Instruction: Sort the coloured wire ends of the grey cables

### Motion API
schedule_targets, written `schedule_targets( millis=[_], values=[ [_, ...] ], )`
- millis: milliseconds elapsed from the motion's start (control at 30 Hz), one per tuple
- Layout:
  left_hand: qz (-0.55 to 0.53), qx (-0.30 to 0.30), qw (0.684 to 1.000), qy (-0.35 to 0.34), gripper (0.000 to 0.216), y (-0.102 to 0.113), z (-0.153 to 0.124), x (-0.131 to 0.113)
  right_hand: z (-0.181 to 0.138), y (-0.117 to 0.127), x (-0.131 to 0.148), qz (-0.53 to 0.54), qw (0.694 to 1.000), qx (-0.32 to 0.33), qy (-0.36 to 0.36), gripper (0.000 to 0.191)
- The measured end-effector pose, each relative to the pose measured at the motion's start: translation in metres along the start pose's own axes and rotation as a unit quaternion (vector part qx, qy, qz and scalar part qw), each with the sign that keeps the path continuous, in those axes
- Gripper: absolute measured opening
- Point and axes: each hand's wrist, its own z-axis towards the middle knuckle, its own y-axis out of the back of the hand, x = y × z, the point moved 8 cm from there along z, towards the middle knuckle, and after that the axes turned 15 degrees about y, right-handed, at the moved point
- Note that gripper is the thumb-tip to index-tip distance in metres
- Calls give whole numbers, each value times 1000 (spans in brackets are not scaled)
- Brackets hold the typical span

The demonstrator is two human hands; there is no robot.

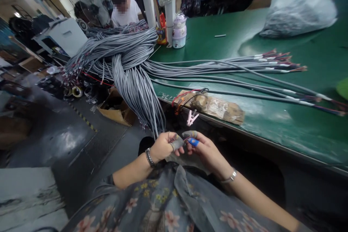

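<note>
My left hand (164, 146) is closed round the end of a grey cable (157, 127) that hangs down from the big bundle of grey cables (127, 61); thin coloured wires stick out at its fingers. My right hand (203, 150) is pinched right beside it, with a grey cot and a blue cot (193, 142) on its fingertips, touching the same cable end. Both hands are in my lap, below the edge of the green table (285, 123). A bracelet sits on each wrist.
Grey cables with red and white ends (272, 59) lie spread over the table. A taped wooden block (212, 107) with a pink clip (192, 117) sits at the table edge. A full plastic bag (299, 7), stacked jars (179, 30), a fan and a seated person (123, 7) are farther off.
</note>
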Motion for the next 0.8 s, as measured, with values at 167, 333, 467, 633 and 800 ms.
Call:
schedule_targets(
  millis=[167,333,467,633,800],
  values=[
    [-3,-48,999,-24,39,1,-3,-1,0,0,0,-62,998,5,8,44],
    [40,23,998,37,39,-5,1,9,1,-5,4,-79,996,34,26,41],
    [54,44,994,80,38,-4,3,13,7,-12,18,-141,984,81,78,32],
    [-57,-47,997,23,43,5,3,5,14,-8,17,-130,988,35,79,35],
    [-131,-93,987,10,43,10,2,5,10,-8,10,-74,996,7,58,41]
  ],
)
